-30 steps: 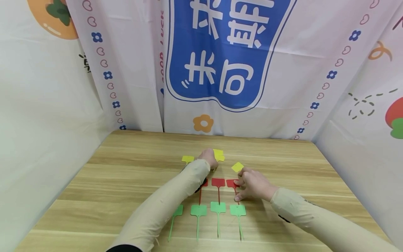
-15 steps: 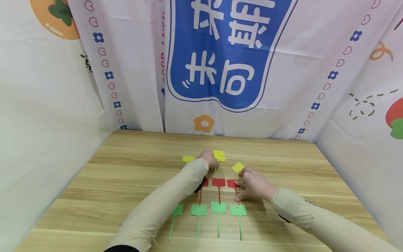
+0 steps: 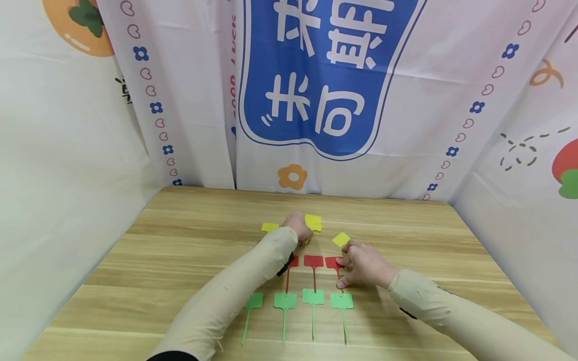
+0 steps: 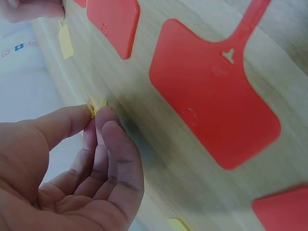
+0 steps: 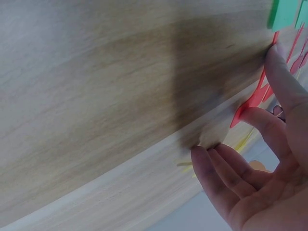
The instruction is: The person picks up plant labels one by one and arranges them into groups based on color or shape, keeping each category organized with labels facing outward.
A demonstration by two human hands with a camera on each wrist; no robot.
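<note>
My left hand (image 3: 297,226) pinches a small yellow piece (image 4: 99,105) between thumb and index fingertip in the left wrist view; it looks like a T-shaped plant tag's stem. Yellow plant tags (image 3: 313,219) overlap just beyond this hand, and another yellow tag (image 3: 269,227) lies to its left. My right hand (image 3: 367,265) touches the rightmost red plant tag (image 3: 331,262), thumb on its stem and a finger at its head (image 5: 251,102). The other fingertips rest on the wood. Beyond them lies a tilted yellow tag (image 3: 341,239).
A red tag (image 3: 313,260) lies between the arms, and another red tag (image 3: 294,261) is partly behind the left wrist. Green tags (image 3: 285,301) form a row nearer the front, the leftmost partly covered by the left sleeve. Printed cloth (image 3: 198,125) encloses the wooden table (image 3: 180,225).
My left hand has shifted very slightly left and away, with its fingers at the yellow tags. The right hand has stayed in place on the red tag.
</note>
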